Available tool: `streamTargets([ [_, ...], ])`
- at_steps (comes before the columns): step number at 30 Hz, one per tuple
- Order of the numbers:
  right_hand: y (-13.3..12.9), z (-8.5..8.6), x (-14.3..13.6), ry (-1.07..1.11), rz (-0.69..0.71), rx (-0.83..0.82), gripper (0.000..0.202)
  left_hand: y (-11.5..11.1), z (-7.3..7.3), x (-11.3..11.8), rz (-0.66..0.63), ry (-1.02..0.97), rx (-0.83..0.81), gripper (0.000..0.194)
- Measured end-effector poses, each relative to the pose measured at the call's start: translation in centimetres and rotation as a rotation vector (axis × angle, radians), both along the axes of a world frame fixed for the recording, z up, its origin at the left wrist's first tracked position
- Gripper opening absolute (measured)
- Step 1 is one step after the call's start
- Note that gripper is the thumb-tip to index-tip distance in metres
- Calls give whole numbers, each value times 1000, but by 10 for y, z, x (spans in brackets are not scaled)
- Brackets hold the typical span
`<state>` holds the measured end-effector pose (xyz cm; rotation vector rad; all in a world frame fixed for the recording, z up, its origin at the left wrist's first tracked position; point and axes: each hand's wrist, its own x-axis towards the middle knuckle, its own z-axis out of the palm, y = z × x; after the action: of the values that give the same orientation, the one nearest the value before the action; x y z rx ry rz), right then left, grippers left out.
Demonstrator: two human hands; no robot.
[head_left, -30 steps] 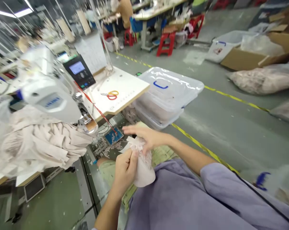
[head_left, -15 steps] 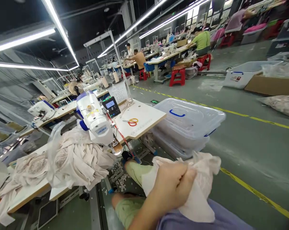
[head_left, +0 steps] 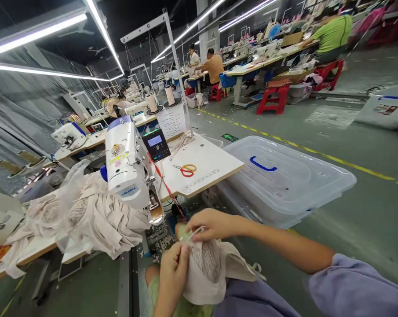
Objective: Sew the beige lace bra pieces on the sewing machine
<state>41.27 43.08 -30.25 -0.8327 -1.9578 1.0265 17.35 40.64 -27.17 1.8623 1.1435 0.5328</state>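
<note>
Over my lap, my left hand (head_left: 175, 268) pinches the edge of a cream fabric piece (head_left: 207, 288) with a gathered, ribbed section. My right hand (head_left: 210, 224) grips the same piece at its top edge, fingers closed on a thin strip of it. The two hands are close together, and the rest of the fabric hangs to the right over my purple clothing. A white sewing machine (head_left: 126, 167) stands ahead to the left, with a heap of cream fabric pieces (head_left: 103, 215) beside it.
Red-and-yellow-handled scissors (head_left: 187, 170) lie on the white sewing table (head_left: 205, 154). A lidded clear plastic bin (head_left: 284, 176) stands on the floor to the right. Thread cones (head_left: 170, 95) stand behind the machine's control panel (head_left: 156, 144). Other people sit at tables farther back.
My right hand has come into view and taken hold of the fabric. My left hand and the fabric have moved left and lower. The view has shifted, so the machine looks larger.
</note>
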Motion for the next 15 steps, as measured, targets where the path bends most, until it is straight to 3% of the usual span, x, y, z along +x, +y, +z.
streamTargets([
  [2,48,-14,18,41,-276,-24,35,-2,-18,8,37,-8,-69,54],
  [5,156,-25,41,112,-722,-23,57,-8,-47,18,34,-31,-170,55],
  [7,229,-29,46,142,-893,-23,83,-13,-64,21,5,-40,-192,51],
  [9,286,-32,41,154,-956,-14,102,-16,-80,19,-6,-48,-175,48],
  [12,329,-40,22,174,-999,20,111,-16,-101,12,17,-50,-153,47],
  [15,337,-51,5,197,-1076,32,104,-14,-114,4,72,-40,-157,49],
])
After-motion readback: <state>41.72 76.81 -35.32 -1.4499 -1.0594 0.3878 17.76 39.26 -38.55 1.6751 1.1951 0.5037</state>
